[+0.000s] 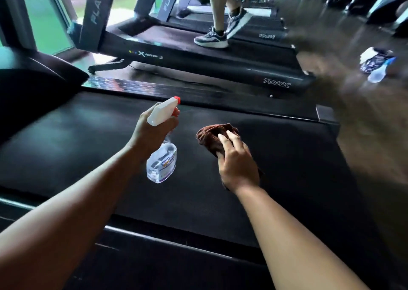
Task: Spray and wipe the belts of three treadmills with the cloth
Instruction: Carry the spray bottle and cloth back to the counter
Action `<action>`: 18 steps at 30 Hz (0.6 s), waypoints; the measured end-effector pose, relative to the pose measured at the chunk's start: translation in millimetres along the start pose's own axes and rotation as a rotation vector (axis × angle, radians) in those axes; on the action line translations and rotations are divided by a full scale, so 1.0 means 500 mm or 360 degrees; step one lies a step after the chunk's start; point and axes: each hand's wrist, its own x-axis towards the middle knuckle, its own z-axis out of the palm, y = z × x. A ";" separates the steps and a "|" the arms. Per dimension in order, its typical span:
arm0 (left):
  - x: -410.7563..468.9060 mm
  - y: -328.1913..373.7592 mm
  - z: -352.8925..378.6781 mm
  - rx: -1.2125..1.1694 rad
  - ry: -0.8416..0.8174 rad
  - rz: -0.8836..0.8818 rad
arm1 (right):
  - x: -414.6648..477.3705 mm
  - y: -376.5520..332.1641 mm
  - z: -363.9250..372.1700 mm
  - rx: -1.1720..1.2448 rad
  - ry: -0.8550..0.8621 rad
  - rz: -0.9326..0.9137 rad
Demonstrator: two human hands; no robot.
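Observation:
My left hand (152, 133) grips a clear spray bottle (162, 161) by its white trigger head, whose red nozzle points right, above the black belt (88, 153) of the nearest treadmill. To its right, my right hand (237, 161) holds a bunched brown cloth (212, 135) against the same belt. A second treadmill (198, 58) stands just behind, and a third treadmill (256, 25) shows beyond it.
A person in grey trainers (212, 38) walks on the second treadmill's belt. On the wooden floor at the right lie a blue-and-white cloth bundle (373, 58) and another clear bottle (378, 72). More gym machines stand at the far right. A window runs along the left.

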 end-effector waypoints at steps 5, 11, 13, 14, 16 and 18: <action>0.017 0.032 0.141 0.0066 -0.0126 -0.0042 | 0.000 0.077 -0.082 -0.0038 0.0048 0.0168; 0.014 0.143 0.307 0.0013 -0.0323 -0.0196 | -0.022 0.136 -0.249 -0.0087 0.0113 0.0397; 0.008 0.189 0.361 0.0011 -0.0433 -0.0239 | -0.033 0.154 -0.315 -0.0091 0.0143 0.0481; 0.004 0.215 0.389 0.0008 -0.0474 -0.0255 | -0.041 0.161 -0.349 -0.0096 0.0153 0.0535; -0.007 0.268 0.448 0.0026 -0.0566 -0.0276 | -0.061 0.175 -0.419 -0.0104 0.0170 0.0662; -0.021 0.318 0.510 0.0020 -0.0676 -0.0282 | -0.086 0.188 -0.490 -0.0121 0.0172 0.0778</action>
